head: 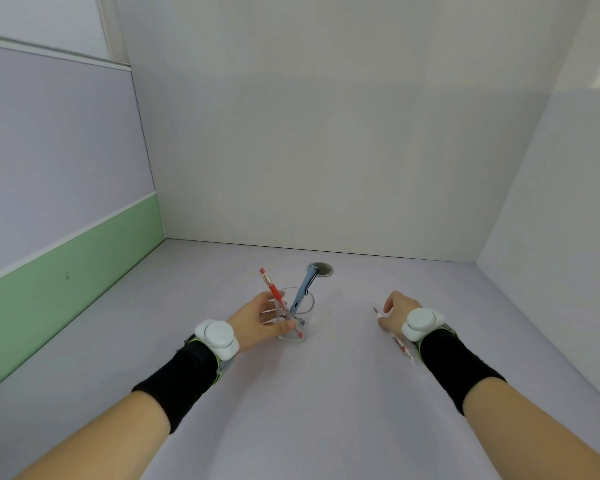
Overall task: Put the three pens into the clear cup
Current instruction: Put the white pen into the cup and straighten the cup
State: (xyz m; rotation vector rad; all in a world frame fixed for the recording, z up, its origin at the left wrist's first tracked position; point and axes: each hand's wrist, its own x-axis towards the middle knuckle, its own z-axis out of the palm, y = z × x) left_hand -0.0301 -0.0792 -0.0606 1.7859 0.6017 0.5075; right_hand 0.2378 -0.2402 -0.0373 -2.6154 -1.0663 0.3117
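Note:
The clear cup (303, 308) stands upright on the desk in the middle. A red pen (272, 289) and a light blue pen (303, 287) lean inside it, tops sticking out. My left hand (257, 320) wraps the cup's left side, thumb against its lower wall. To the right, my right hand (397, 311) rests on the desk with fingers closed around a third pen (404, 348), clear with red parts. Its tip pokes out left of the fingers and its rear shows below the wrist; the middle is hidden by the hand.
A round cable grommet (323, 269) sits in the pale desk (309, 393) just behind the cup. White walls close the back and right, and a lilac and green panel (70, 251) the left. Both wrists carry white trackers on black bands.

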